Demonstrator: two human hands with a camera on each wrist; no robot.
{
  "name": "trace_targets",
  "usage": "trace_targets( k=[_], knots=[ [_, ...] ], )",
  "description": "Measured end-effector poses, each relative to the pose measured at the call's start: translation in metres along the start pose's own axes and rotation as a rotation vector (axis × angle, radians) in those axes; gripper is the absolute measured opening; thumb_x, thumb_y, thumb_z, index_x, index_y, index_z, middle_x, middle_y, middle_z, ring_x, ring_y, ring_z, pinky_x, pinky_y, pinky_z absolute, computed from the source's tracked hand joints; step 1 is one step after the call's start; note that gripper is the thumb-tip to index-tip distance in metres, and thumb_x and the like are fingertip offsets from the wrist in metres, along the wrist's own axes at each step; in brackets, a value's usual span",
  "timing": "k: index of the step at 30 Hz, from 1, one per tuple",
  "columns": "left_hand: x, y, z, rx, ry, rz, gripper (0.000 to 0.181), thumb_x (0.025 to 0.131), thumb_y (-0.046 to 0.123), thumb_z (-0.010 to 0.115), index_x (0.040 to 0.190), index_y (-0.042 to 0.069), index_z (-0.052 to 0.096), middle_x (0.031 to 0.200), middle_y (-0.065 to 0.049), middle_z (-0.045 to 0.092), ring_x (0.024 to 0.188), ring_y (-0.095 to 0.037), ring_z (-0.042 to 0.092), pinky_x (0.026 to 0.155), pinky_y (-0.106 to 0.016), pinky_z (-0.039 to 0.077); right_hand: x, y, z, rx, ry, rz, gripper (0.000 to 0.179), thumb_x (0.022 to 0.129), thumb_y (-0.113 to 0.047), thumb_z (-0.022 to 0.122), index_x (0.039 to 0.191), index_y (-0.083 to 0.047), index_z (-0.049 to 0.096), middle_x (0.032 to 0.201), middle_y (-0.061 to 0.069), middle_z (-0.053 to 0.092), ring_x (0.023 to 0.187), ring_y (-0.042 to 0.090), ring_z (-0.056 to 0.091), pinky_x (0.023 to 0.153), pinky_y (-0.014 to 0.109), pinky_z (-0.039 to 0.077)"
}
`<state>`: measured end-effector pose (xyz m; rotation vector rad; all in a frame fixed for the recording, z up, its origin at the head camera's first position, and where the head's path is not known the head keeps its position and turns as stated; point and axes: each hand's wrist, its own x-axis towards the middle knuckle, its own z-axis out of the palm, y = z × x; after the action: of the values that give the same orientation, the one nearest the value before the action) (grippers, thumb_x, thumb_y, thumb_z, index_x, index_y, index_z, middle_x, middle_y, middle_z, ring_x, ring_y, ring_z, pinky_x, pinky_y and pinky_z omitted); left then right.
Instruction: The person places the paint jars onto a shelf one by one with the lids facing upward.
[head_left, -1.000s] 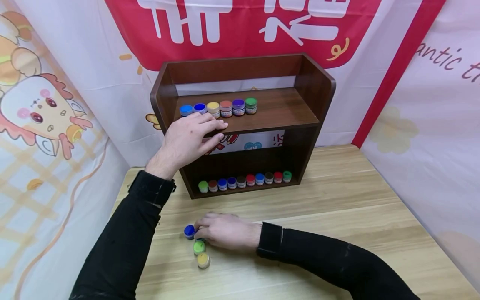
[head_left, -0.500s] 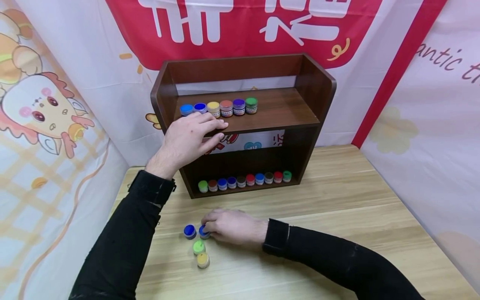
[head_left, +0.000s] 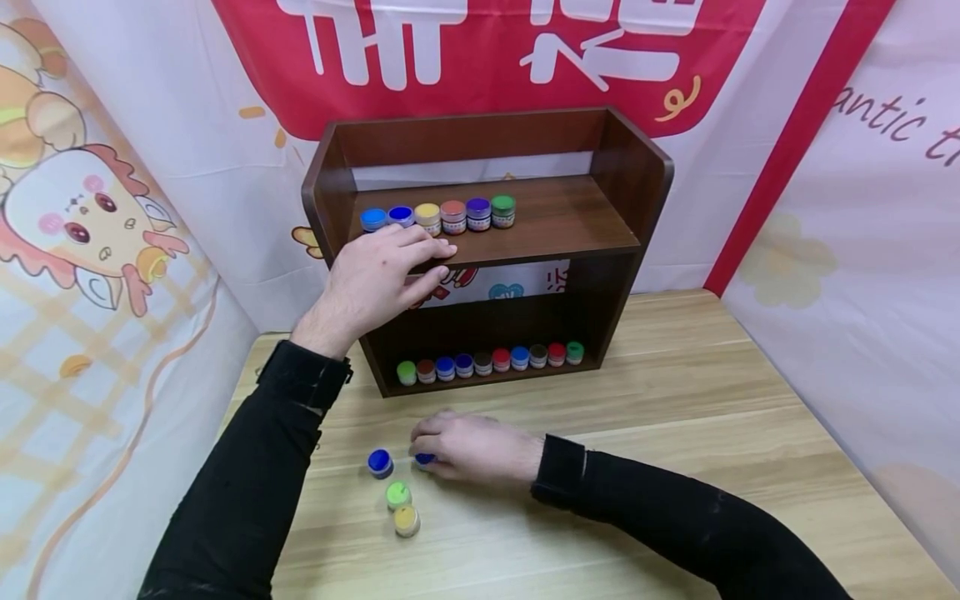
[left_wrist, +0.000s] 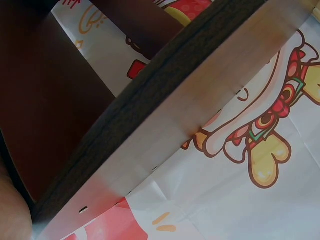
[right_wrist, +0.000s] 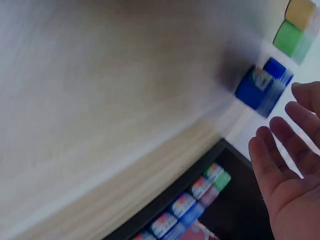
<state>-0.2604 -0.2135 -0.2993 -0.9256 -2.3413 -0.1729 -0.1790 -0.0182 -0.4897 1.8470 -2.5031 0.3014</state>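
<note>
In the head view my left hand (head_left: 382,275) holds the front edge of the brown wooden shelf's upper board (head_left: 555,225), fingers over the top and thumb lower. My right hand (head_left: 476,450) is low over the table, its fingertips at a small blue paint pot (head_left: 424,459) that they partly cover. The right wrist view shows loosely bent, spread fingers (right_wrist: 280,135) beside that blue pot (right_wrist: 257,92). Left of it stands another blue-lidded paint pot (head_left: 380,463). A light green pot (head_left: 398,496) and a yellow pot (head_left: 407,521) stand nearer me.
Several paint pots line the upper board, ending in a green pot (head_left: 502,212). A longer row, with a red pot (head_left: 501,360) in it, stands along the lower board. The wooden table (head_left: 675,400) meets printed cloth walls (head_left: 825,217).
My right hand has moved right across the table, and the blue pot at its fingertips has shifted right, away from the other blue pot. The left hand stays put.
</note>
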Motion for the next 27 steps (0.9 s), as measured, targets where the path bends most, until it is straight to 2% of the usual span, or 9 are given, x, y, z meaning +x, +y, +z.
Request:
trace_targets(
  k=[6,10,14,19,23,27],
  knots=[
    [0.0,-0.001,0.001,0.001,-0.001,0.0,0.04,0.102,0.049,0.058,0.133,0.027,0.072,0.116,0.005,0.071,0.106,-0.017,0.064,0.081,-0.037,0.059,0.006,-0.005,0.013,-0.04,0.006,-0.001,0.034,0.1,-0.028,0.069,0.133,-0.02,0.069,0.134,-0.003,0.065,0.123,0.01,0.059,0.108,0.022,0.044],
    [0.0,-0.001,0.001,0.001,-0.001,0.0,0.04,0.102,0.049,0.059,0.133,0.027,0.072,0.115,0.005,0.071,0.106,-0.017,0.064,0.082,-0.037,0.059,0.005,-0.003,0.011,0.017,0.025,0.023,0.029,0.101,-0.023,0.068,0.13,-0.018,0.069,0.13,-0.005,0.066,0.119,0.007,0.06,0.104,0.018,0.045],
    [0.001,-0.001,0.001,0.0,0.006,0.001,0.038,0.101,0.046,0.063,0.132,0.027,0.073,0.115,0.005,0.071,0.106,-0.017,0.064,0.081,-0.037,0.059,0.002,0.0,-0.003,0.099,0.064,0.024,0.029,0.1,-0.02,0.068,0.13,-0.016,0.069,0.13,-0.004,0.065,0.12,0.006,0.059,0.104,0.015,0.043],
    [0.0,-0.001,0.001,-0.006,0.011,0.006,0.038,0.101,0.045,0.063,0.132,0.026,0.073,0.115,0.004,0.072,0.106,-0.018,0.065,0.081,-0.037,0.059,-0.004,0.003,-0.024,0.095,0.127,-0.013,0.034,0.099,-0.014,0.069,0.133,-0.013,0.066,0.136,0.0,0.064,0.127,0.01,0.057,0.108,0.017,0.041],
    [0.0,-0.002,0.002,-0.006,0.002,0.005,0.039,0.102,0.047,0.06,0.132,0.026,0.073,0.116,0.004,0.072,0.107,-0.018,0.065,0.082,-0.037,0.059,-0.009,0.004,-0.044,0.11,0.176,-0.028,0.035,0.098,-0.01,0.069,0.133,-0.011,0.066,0.133,-0.001,0.065,0.123,0.009,0.059,0.105,0.015,0.043],
    [0.0,-0.002,0.003,-0.004,0.002,0.002,0.038,0.1,0.045,0.064,0.132,0.026,0.073,0.116,0.003,0.072,0.107,-0.019,0.065,0.081,-0.038,0.059,-0.016,0.003,-0.065,0.118,0.217,-0.029,0.033,0.099,-0.011,0.068,0.132,-0.011,0.066,0.132,-0.001,0.064,0.122,0.008,0.058,0.104,0.016,0.043]
  ],
)
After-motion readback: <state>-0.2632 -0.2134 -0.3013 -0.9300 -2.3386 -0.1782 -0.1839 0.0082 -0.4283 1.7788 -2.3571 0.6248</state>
